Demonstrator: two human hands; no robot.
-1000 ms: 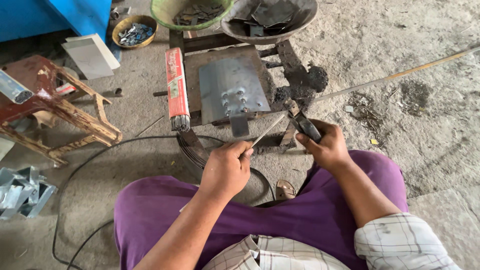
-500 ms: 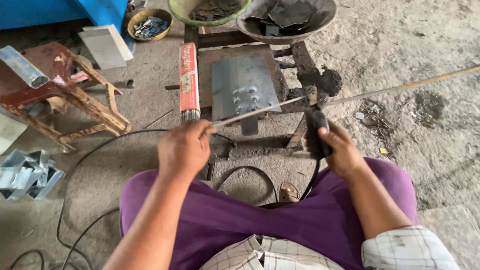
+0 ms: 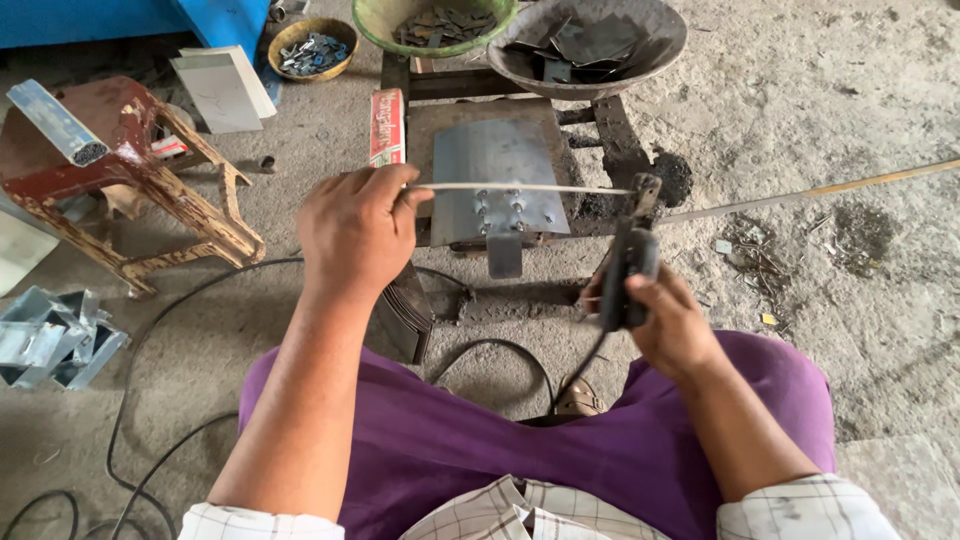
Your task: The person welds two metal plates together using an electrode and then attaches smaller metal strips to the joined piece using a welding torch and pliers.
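Left hand (image 3: 355, 235) pinches welding rod (image 3: 520, 188) | right hand (image 3: 665, 320) grips electrode holder (image 3: 628, 270) | rod tip hidden in clamp

A rough grey concrete floor (image 3: 860, 80), dusty and stained dark in patches, is seen under soft, even daylight. A worn red wooden stool (image 3: 130, 185) is set at the left, and a blue panel (image 3: 110, 20) is seen along the top left edge.
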